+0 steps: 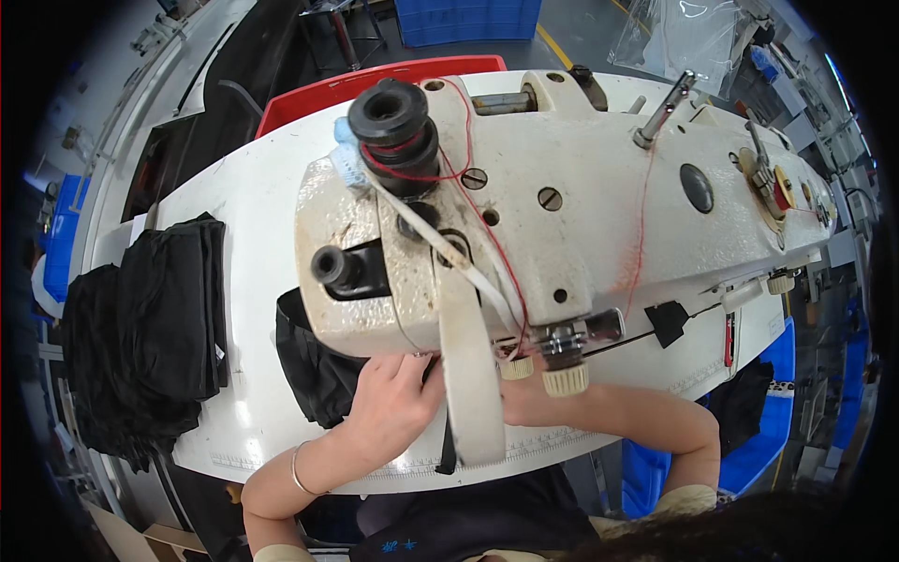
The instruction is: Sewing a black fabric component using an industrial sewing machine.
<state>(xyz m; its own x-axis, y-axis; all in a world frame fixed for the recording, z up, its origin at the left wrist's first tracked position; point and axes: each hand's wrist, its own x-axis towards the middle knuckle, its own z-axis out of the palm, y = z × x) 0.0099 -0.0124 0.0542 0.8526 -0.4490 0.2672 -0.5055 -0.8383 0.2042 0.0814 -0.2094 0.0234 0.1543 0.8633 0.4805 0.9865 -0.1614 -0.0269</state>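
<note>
A white sewing machine [599,197] fills the middle of the view, a red thread running over its head. My left hand [398,398] is close in below the machine's left end, beside a folded black fabric piece [318,375]. Its fingers are bent together at the fabric, with the tips hidden under the machine head. My right hand [526,403] is under the machine from the right; a white strap [468,375] and the tension knobs cover its fingers. A narrow black strip [447,451] shows between my hands at the table edge.
Stacked black fabric pieces [173,318] lie on the left. Behind the machine is a red tray [375,84], with a blue crate [468,21] farther back. A blue bin [773,421] with black cloth stands at the right. A red-handled tool [729,339] lies on the white table [253,412].
</note>
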